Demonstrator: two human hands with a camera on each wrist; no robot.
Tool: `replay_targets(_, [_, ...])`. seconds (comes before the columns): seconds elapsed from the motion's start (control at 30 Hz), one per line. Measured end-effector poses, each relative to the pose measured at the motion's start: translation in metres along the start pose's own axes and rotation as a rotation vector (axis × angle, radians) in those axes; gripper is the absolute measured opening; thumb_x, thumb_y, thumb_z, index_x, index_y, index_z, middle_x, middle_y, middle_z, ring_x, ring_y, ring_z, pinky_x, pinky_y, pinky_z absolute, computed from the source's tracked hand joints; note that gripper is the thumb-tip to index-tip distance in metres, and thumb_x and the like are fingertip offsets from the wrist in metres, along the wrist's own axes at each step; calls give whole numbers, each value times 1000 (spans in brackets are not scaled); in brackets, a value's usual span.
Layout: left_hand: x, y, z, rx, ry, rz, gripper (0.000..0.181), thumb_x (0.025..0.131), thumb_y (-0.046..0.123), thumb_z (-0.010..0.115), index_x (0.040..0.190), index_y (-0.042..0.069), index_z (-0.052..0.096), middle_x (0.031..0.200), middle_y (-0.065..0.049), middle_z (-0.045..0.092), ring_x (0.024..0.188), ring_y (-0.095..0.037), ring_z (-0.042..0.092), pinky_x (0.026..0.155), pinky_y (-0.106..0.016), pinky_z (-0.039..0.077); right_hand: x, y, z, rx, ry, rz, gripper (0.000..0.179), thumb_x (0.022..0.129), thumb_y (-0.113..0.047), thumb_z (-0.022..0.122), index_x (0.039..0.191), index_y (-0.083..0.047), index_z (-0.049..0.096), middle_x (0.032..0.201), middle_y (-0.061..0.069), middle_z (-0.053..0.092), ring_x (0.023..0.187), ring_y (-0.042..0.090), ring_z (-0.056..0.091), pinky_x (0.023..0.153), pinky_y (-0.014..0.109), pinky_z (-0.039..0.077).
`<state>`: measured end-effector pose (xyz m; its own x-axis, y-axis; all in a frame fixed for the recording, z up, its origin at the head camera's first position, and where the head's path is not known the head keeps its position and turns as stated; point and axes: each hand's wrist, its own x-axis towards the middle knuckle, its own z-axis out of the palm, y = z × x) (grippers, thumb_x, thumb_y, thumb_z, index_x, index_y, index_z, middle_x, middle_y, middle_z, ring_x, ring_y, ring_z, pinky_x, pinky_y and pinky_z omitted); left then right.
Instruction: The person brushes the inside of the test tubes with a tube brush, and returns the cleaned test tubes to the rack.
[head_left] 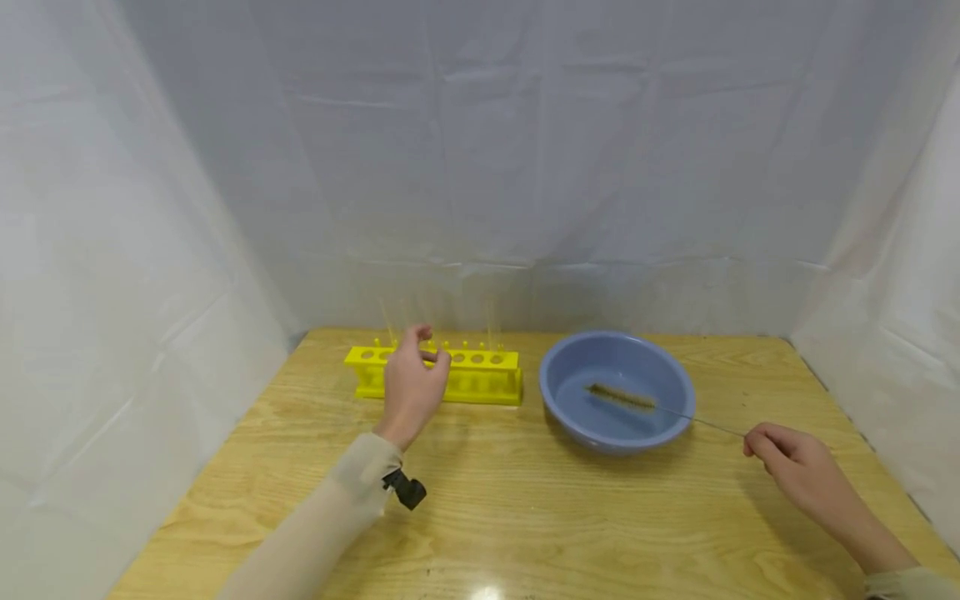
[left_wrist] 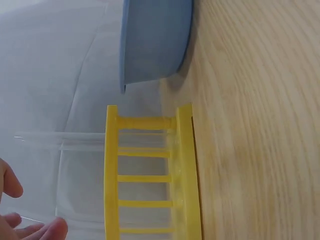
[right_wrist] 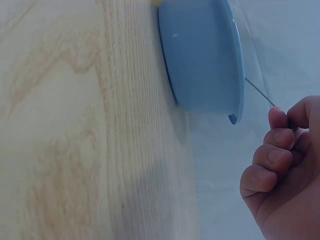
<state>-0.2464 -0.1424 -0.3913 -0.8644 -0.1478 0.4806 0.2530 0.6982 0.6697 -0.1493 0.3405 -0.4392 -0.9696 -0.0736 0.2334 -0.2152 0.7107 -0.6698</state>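
Observation:
A yellow test tube rack stands toward the back of the table, with clear test tubes upright in it near both ends. My left hand is raised over the rack's left half, its thumb and fingers apart and bent; in the left wrist view its fingers show beside the tubes' upper ends. Some holes are hidden behind this hand. My right hand pinches the thin wire handle of a test tube brush. The brown bristles lie inside the blue basin, the handle crossing its right rim.
The wooden table runs in front of the rack and basin. White sheeting hangs behind and on both sides. A black wrist device is worn at the left sleeve's cuff.

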Motion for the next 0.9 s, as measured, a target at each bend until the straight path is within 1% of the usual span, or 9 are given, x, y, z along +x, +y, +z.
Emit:
replay_targets(0.17, [-1,1,8,-31,-3,68,37,95,19,61,130,8,54,121,-7,59,92,-24,62,67,-34,52,-2,2,-2,2,18,-9,32,109,-24,43,96,-6,67,68,2,50,53,10,40,49,29,36])
replay_targets(0.23, [-1,3,12,-64,-30,88,35,95,18,61,128,8,55,118,-7,58,95,-25,60,72,-36,53,-3,2,-3,-2,25,-14,32,108,-23,43,96,-6,67,69,3,51,54,9,40,49,29,36])
replay_targets(0.33, [0,10,21,-106,-93,113,36,96,19,59,130,8,54,118,-8,59,99,-25,60,80,-40,54,-3,3,-5,-11,28,-10,32,108,-24,43,96,-7,67,70,4,52,54,9,40,49,29,36])
replay_targets(0.4, [2,16,27,-120,-137,108,40,97,21,58,134,7,53,121,-8,59,105,-27,60,88,-42,54,-3,3,-6,-14,21,-1,32,109,-25,43,98,-7,67,72,5,53,54,9,40,49,29,36])
replay_targets(0.5, [7,22,35,-134,-206,83,49,98,25,57,143,7,48,132,-11,57,117,-27,58,99,-44,51,-2,2,-7,-14,6,8,33,109,-27,42,99,-6,67,75,6,54,54,11,40,50,29,36])
replay_targets(0.6, [13,25,42,-152,-268,52,56,99,29,57,149,8,42,141,-11,53,127,-27,54,105,-44,48,0,0,-8,-22,1,8,33,109,-27,42,101,-6,67,77,6,56,55,11,41,51,29,37])
replay_targets(0.7, [18,25,48,-172,-288,35,57,99,30,58,149,7,42,142,-12,53,129,-28,53,107,-44,47,3,-4,-8,-29,-1,3,33,109,-27,43,101,-7,67,71,4,52,50,10,37,49,30,35])
replay_targets(0.8, [22,28,52,-182,-280,33,56,99,28,60,147,6,45,140,-13,56,128,-30,55,106,-44,47,7,-8,-7,-39,10,-4,32,108,-28,44,98,-9,67,64,1,45,47,8,34,48,30,34])
replay_targets(0.9, [25,31,56,-186,-280,33,55,99,29,61,147,6,46,138,-14,57,127,-30,57,104,-45,48,9,-10,-7,-50,21,-14,30,108,-26,45,96,-10,67,63,-1,43,47,8,34,49,29,33])
